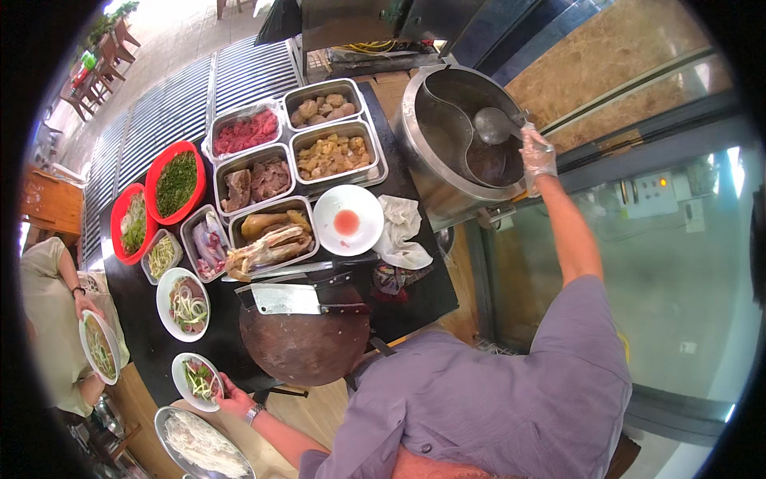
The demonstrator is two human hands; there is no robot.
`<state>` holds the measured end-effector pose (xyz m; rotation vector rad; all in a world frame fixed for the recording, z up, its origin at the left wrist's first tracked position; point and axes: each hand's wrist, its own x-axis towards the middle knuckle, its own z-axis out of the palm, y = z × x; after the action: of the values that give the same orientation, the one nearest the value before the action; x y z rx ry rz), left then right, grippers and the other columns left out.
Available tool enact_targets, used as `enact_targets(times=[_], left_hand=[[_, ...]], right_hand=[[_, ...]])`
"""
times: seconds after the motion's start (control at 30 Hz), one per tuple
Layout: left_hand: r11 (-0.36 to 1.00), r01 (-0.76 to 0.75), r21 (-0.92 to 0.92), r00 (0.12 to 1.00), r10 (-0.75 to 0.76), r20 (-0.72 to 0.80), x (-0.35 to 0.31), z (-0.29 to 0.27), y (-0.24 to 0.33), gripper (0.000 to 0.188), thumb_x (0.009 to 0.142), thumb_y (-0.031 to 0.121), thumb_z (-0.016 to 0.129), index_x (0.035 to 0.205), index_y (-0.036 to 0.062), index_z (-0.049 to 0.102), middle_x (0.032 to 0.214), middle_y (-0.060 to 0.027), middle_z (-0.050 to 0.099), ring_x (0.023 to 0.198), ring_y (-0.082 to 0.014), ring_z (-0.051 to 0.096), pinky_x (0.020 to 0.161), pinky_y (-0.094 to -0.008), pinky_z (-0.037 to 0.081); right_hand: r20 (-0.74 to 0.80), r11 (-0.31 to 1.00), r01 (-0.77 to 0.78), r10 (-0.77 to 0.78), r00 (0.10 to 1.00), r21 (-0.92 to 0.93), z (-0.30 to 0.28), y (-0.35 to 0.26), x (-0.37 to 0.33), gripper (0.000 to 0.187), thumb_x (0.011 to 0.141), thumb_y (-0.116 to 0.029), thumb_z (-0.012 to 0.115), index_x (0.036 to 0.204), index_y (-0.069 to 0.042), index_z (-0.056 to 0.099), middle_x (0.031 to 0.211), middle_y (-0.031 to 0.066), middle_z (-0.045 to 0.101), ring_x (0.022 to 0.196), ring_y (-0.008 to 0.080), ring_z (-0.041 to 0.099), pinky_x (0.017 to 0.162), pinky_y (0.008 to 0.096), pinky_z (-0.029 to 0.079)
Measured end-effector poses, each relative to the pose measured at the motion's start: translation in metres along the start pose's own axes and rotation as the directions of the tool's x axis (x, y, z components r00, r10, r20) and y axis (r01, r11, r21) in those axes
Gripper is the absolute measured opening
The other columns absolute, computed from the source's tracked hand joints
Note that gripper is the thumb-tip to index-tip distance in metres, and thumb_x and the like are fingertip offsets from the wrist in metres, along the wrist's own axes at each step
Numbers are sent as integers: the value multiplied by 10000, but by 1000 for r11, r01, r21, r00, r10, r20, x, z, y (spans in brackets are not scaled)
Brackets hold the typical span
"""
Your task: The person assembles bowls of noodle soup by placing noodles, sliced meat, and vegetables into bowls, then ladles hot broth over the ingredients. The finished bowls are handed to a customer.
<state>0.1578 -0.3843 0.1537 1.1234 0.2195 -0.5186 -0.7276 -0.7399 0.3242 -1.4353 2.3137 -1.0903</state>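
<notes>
My left hand [236, 399], bare with a wristwatch, grips the edge of a white bowl [183, 396] at the lower left. In that bowl lie green herbs, pale strips and some reddish meat. Off to the right, my right hand [538, 153] wears a clear plastic glove and is closed around the handle of a metal ladle [496, 126]. The ladle's round head hangs over the divided steel pot [412, 132], above the compartment on the right, which holds liquid. A second white bowl [183, 307] with onion rings, greens and meat stands on the black table.
Metal trays of meat [246, 132] fill the table's far side, with red bowls of chopped greens [176, 184] to the left. A cleaver [286, 299] lies on the round chopping board [307, 351]. A tray of noodles [203, 445] sits lower left. Another person holds a bowl [100, 347].
</notes>
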Motion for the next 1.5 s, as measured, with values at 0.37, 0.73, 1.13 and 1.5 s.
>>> enact_targets(times=[0.37,0.73,1.13,1.5], left_hand=[[983,181,15,902,-172,397,-223,82,-9,655,819,38,605,1452,-55,466,1391,-198,597,1249,-356,623,1105,-520,540],[783,461,417,444,-610,656,-381,249,-152,713,892,111,646,1547,63,369,1477,-164,528,1324,-356,577,1050,-534,561],[594,462,659,122,-779,616,-443,379,-259,613,900,89,532,1493,53,379,1402,-159,588,1188,-311,679,923,-487,645],[573,261,777,-41,-798,602,-487,431,-332,528,947,147,587,1443,48,436,1389,-145,591,1217,-288,653,1009,-499,584]], right_hand=[[305,997,-12,-10,952,71,-71,-23,37,433,1030,-364,653,1309,-36,695,1091,113,773,797,160,746,742,309,600],[229,996,40,-57,972,77,-21,21,82,440,1002,-414,641,1166,-16,731,1153,161,753,989,291,751,880,356,583],[13,866,-235,256,967,441,-163,25,142,428,996,-372,598,1038,48,666,773,146,723,599,224,698,623,361,581],[-180,839,-33,154,972,543,-331,-56,113,306,940,-246,759,1024,43,707,814,131,693,616,178,649,560,287,582]])
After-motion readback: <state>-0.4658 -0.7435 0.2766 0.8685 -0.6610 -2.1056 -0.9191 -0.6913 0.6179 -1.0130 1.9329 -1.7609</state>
